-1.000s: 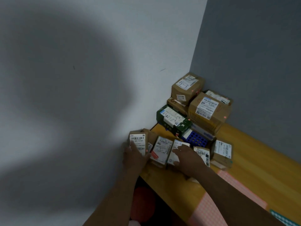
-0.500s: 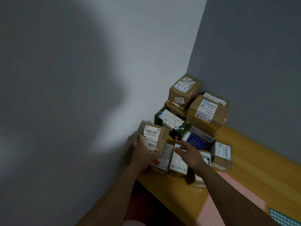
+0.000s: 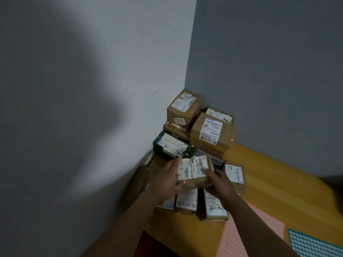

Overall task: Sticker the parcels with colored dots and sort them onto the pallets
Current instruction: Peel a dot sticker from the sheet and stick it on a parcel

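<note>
A small brown parcel [image 3: 194, 170] with a white barcode label and a pink dot on its near side is held above the table between both hands. My left hand [image 3: 167, 179] grips its left end and my right hand [image 3: 220, 184] grips its right end. Below it, a row of small parcels [image 3: 186, 201] stands on the wooden table [image 3: 269, 182], one marked "2-3" [image 3: 215, 207]. Behind, in the corner, parcels are stacked: a green box [image 3: 172, 146], a brown box marked "5-3" [image 3: 182, 108] and a larger brown box [image 3: 210, 132], with pink dots on them.
Two walls meet behind the stack. A pink checked sheet [image 3: 250, 236] and a teal dotted sheet [image 3: 315, 243] lie on the table at lower right. Another small parcel [image 3: 234, 173] stands right of my hands. The table edge runs diagonally at lower left.
My left hand lifted the small brown parcel from the left end of the row and carried it right. My right hand left the row and took hold of its other end.
</note>
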